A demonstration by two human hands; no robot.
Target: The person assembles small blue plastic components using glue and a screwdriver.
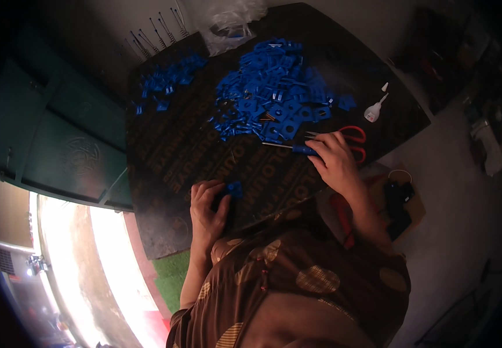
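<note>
My left hand is over the near part of the dark table. Its curled fingers and thumb close at the edge of a small blue plastic piece. Farther to the right, my right hand has its fingers round the blue handle of a screwdriver, whose thin metal shaft points left. Scissors with red handles lie just beside and partly under that hand. Beyond the screwdriver tip spreads a large heap of blue plastic pieces, many flat with a round hole.
A smaller group of blue pieces lies at the far left of the table. A white squeeze bottle with its cap is at the right. A clear plastic bag sits at the far edge, and a green metal door stands left.
</note>
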